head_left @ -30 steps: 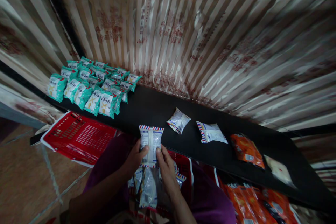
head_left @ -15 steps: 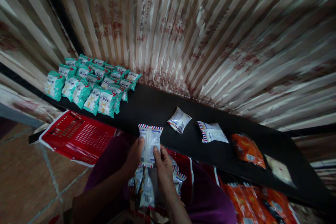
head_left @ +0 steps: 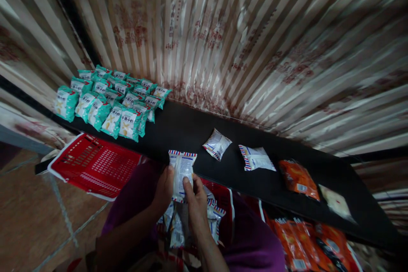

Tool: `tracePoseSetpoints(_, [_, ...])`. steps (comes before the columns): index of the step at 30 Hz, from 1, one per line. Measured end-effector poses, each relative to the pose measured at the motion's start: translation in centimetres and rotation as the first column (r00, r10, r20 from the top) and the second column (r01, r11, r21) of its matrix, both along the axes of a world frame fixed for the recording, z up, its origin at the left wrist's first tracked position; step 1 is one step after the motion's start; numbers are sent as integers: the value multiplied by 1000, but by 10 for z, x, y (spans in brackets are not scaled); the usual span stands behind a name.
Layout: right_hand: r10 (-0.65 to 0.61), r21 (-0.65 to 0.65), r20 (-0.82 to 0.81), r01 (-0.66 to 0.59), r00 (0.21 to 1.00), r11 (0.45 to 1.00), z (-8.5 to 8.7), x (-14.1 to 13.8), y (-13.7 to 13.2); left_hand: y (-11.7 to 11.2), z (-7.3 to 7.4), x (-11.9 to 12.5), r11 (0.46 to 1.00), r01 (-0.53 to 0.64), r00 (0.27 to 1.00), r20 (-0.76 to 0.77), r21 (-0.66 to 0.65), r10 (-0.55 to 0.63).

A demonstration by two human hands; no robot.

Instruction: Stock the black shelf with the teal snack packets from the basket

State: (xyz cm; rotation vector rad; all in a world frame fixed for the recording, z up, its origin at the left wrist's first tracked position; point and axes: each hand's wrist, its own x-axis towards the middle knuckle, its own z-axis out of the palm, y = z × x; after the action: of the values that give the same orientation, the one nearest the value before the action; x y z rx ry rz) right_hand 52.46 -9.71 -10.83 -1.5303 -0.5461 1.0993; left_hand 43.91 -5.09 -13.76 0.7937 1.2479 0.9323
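Note:
A white snack bag (head_left: 182,170) with red and blue striped ends is held upright between both hands, its printed back towards me. My left hand (head_left: 165,185) grips its left edge. My right hand (head_left: 195,193) holds the right edge, the thumb lying across the print. Below my hands, more bags of the same striped kind (head_left: 215,214) lie in a red basket (head_left: 225,204) near my lap. On the black shelf ahead lie two loose striped bags, one nearer the middle (head_left: 217,144) and one further right (head_left: 257,158).
Rows of teal snack bags (head_left: 129,123) stand on the black shelf (head_left: 181,125) at left. An orange bag (head_left: 299,179) and a pale packet (head_left: 336,202) lie at its right. A red basket (head_left: 111,165) sits at lower left; orange bags (head_left: 296,242) fill another at lower right.
My right thumb has shifted slightly left across the bag. Both hands still hold the same bag, and the rest of the scene stays nearly as it was.

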Motion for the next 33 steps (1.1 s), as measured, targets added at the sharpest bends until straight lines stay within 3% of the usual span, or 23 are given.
tracePoseSetpoints(5, [-4,23,67,2,998,1000,7,-4,-4,1,5,1,996,-51,976,-207,69,64])
tracePoseSetpoints(9, [-8,35,75,5,997,999,11,-7,-6,0,4,2,988,-115,961,-242,101,136])
tracePoseSetpoints(14, [-10,22,114,7,993,1000,13,-10,-9,-3,-3,2,961,-153,952,-228,229,206])
tracePoseSetpoints(19, [-17,31,111,13,994,999,12,-14,-14,-5,5,-2,924,-138,910,-323,355,261])
tracePoseSetpoints(33, [-55,-3,129,55,990,998,20,-17,-30,-16,26,-8,975,-22,959,-272,223,84])
